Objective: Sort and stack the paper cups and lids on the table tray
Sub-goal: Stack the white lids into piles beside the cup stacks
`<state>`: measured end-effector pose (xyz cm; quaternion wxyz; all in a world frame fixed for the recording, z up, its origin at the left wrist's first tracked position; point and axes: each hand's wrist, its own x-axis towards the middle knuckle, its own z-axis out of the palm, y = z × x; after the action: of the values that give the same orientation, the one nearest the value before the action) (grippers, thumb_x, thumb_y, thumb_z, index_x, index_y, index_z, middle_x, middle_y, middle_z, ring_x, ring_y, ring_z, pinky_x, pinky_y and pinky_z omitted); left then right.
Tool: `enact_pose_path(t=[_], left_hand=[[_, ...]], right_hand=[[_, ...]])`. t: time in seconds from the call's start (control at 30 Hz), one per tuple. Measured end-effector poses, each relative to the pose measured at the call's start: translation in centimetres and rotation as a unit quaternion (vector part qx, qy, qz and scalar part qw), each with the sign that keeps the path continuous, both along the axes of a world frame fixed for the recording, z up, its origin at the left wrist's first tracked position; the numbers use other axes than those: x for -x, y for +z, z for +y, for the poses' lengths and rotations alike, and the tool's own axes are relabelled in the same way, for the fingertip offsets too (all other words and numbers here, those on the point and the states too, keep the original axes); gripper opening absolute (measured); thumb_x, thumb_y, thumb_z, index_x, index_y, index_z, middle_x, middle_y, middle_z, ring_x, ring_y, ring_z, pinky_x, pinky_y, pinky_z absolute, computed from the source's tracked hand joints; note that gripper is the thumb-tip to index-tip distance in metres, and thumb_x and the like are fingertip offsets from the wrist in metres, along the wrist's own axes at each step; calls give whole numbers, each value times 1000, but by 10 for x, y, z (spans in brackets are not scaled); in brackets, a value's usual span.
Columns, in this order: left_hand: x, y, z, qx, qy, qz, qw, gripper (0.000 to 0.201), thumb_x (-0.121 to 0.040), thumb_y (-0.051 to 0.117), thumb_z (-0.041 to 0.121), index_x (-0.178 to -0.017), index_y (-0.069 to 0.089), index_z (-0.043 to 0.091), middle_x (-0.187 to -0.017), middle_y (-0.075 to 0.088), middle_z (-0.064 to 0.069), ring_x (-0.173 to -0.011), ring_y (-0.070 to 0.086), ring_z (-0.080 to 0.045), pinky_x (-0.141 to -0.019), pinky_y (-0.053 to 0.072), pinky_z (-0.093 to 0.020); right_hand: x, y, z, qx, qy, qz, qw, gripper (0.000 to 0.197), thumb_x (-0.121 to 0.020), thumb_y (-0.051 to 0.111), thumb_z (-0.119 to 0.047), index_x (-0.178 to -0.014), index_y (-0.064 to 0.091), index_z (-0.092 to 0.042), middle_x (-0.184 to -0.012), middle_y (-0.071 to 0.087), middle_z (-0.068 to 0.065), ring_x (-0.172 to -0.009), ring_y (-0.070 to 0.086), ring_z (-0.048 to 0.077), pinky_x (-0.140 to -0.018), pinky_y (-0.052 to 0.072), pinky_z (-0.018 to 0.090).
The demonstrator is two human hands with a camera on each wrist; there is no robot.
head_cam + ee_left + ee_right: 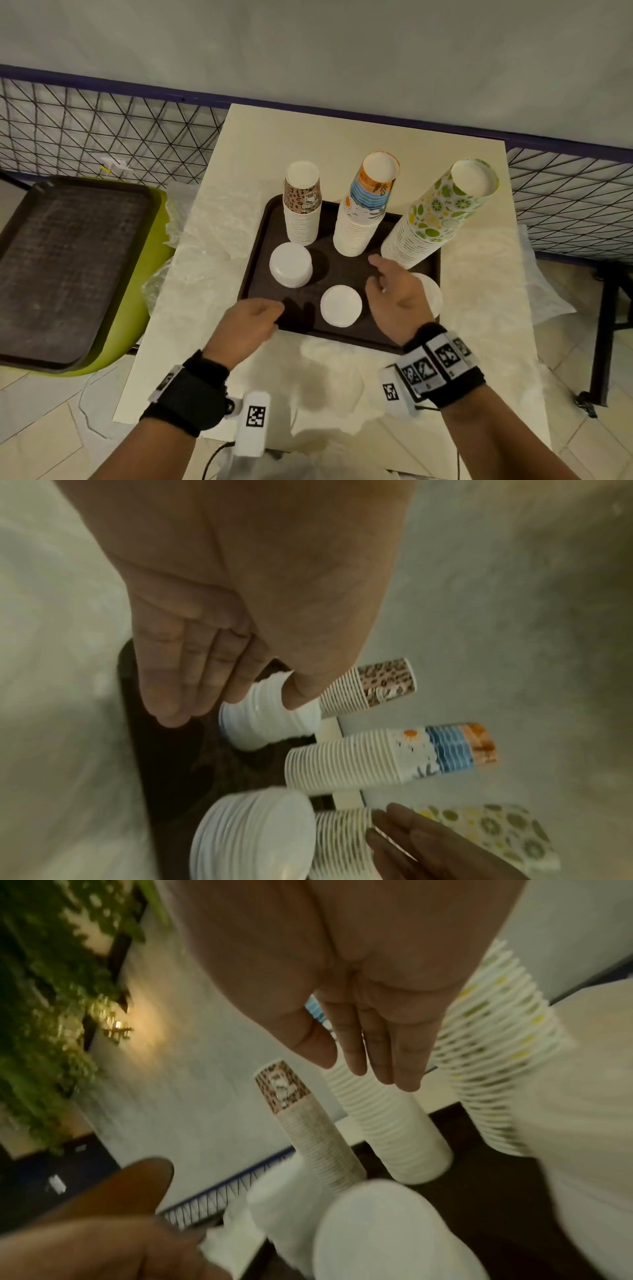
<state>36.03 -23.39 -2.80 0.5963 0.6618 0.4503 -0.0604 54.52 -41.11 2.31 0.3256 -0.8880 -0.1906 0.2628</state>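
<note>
Both hands hold nothing: the right hand (397,301), fingers loosely spread, hovers over the tray (260,233) between two lid stacks, the middle stack (341,305) just to its left and nearer than to the left hand (251,320).

Head view: soft, moderately dim indoor light from above, with faint shadows of both hands falling on the dark tray (253,260) and a blurred one on the pale table (479,291) in front of it; straight lines such as the wire fence (102,137) bow toward the edges from the wide lens. Both wrist views are dimmer, yellowish and motion-smeared, the lid stacks (253,834) nearest the lens out of focus. A warm lamp glow (137,1026) flares in the right wrist view.
</note>
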Motion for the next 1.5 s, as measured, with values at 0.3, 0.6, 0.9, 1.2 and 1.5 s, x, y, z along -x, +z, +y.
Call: enact_pose_path(t=[0.3, 0.6, 0.9, 1.2, 1.5], left_hand=[[-46, -17, -59, -97, -133, 27, 986, 52, -101, 59, 44, -144, 54, 15, -129, 67, 2, -116, 65, -15, -99, 46, -25], [-61, -40, -65, -79, -90, -5, 993, 25, -100, 62, 40, -112, 71, 20, -92, 74, 6, -86, 72, -13, -88, 61, -44], [-84, -46, -61, -5, 3, -47, 999, 23, -101, 62, 35, -102, 76, 16, -87, 74, -5, -89, 73, -24, -88, 62, -44], [-95, -53, -60, 33, 40, -57, 997, 29, -103, 58, 36, -95, 74, 13, -86, 74, -10, -88, 72, -20, -93, 61, -44], [-93, -50, -60, 39, 29, -64, 997, 30, -103, 58, 38, -94, 73, 13, -84, 69, -13, -81, 65, -18, -94, 60, -47]], right_hand=[[29, -50, -12, 76, 42, 72, 994, 58, -107, 40, -26, -158, 20, -9, -163, 27, 11, -151, 22, 25, -119, 19, 29], [26, -74, -4, 66, -21, 130, 989, 46, -106, 41, -28, -149, 43, -11, -148, 51, 11, -136, 46, 28, -114, 35, 36], [-1, -72, 27, 88, -40, 129, 987, 45, -107, 35, -24, -150, 40, -13, -149, 48, 14, -136, 46, 31, -111, 35, 38], [-16, -72, 43, 98, -50, 132, 985, 46, -107, 35, -20, -151, 37, -8, -152, 44, 17, -139, 42, 33, -112, 34, 39], [-15, -66, 43, 82, -77, 155, 981, 51, -107, 34, -18, -156, 26, -8, -156, 37, 17, -142, 39, 33, -112, 34, 39]])
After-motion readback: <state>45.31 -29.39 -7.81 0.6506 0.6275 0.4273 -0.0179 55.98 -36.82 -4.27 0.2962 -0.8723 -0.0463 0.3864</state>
